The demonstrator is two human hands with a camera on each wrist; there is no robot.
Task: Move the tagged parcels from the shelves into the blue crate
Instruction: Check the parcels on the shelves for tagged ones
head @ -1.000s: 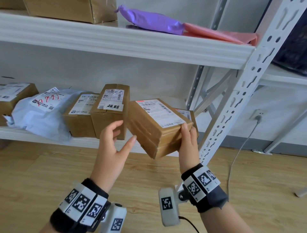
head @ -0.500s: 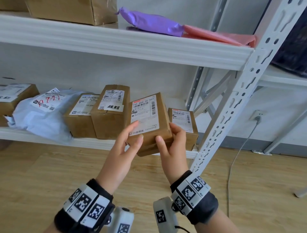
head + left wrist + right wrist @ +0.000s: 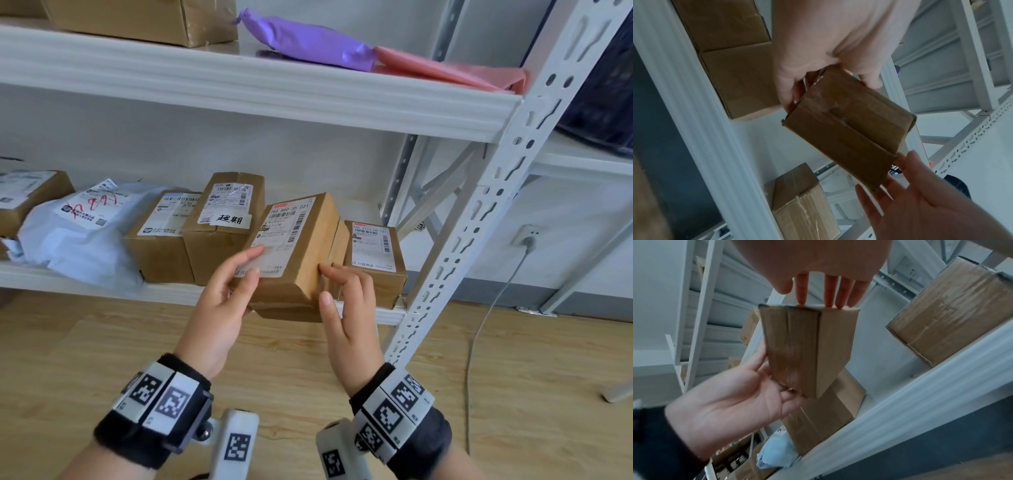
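Two hands held one labelled cardboard parcel (image 3: 294, 253) before the lower shelf (image 3: 171, 291). Since a moment before, the left hand (image 3: 219, 305) had wrapped its near corner, while the right hand (image 3: 349, 308) had loosened, straight fingertips (image 3: 325, 269) touching its side.

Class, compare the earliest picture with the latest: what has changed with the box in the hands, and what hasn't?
The cardboard box turned label-up toward the person. The left hand took hold of it; the right hand loosened to straight fingertips on its side. The other parcels on the lower shelf stayed put.
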